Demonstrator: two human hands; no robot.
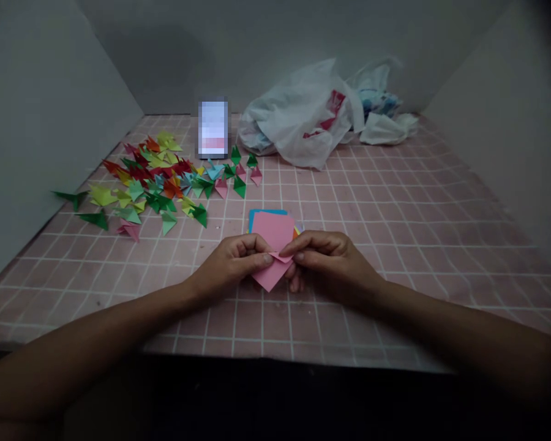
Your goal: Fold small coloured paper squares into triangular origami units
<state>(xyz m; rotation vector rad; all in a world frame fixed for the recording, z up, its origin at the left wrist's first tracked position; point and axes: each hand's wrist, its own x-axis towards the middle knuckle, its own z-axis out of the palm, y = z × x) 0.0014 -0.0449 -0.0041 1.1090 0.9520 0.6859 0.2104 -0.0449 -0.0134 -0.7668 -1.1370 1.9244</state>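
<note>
Between my two hands is a small pink origami paper (269,280), partly folded, with one corner pointing toward me and a narrow flap raised across its upper part. My left hand (239,256) pinches its left side between thumb and bent fingers. On the right side, my right hand (328,257) pinches the flap with thumb and forefinger, its other fingers curled below. Just beyond the hands lies a stack of coloured paper sheets (273,225), a pink one on top, with blue, yellow and orange edges showing beneath.
Many folded paper cranes (153,177) in several colours lie heaped at the back left. A phone (212,130) with a lit, blurred screen stands behind them. White plastic bags (298,116) rest at the back right on the pink checked tablecloth (417,233). Pale walls enclose the table.
</note>
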